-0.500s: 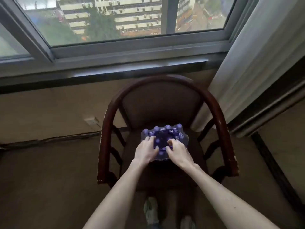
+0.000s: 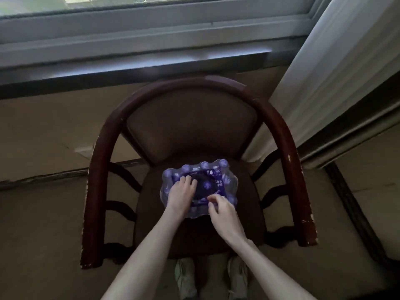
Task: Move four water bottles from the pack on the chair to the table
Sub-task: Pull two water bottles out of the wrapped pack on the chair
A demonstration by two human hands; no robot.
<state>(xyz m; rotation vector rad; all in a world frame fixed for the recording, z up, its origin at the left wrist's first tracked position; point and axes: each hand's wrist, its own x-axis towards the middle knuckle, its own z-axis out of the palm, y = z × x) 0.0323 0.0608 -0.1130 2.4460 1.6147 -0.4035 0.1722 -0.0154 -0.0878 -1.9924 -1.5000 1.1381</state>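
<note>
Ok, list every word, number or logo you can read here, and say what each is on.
"36": on the purple label on top of the pack, followed by a character too blurred to read.
A white drop logo sits on the same label; the small characters beside and below it are too blurred to read.
No other text is legible on the chair, the window sill or the curtain.

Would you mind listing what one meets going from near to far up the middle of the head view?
Shoes → chair seat's front edge → right hand → water bottle pack → chair backrest → window sill → window.
</note>
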